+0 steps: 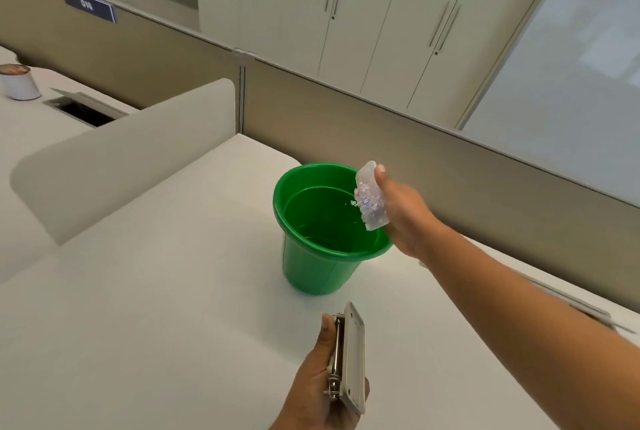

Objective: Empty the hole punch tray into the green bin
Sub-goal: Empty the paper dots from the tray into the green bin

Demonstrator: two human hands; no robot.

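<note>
Both arms were bare, with no sleeve, watch or ring showing. The right hand (398,211) led back along a long uncovered forearm to the frame's right edge. The left hand (318,384) showed a short, unpainted thumbnail.

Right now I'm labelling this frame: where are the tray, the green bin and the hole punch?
tray (371,199), head view, its confetti-filled inside
green bin (313,274), head view, outer wall
hole punch (353,357), head view, flat base

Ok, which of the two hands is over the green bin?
The right hand, tipping the clear tray above the green bin; the left hand holds the hole punch nearer.
</note>
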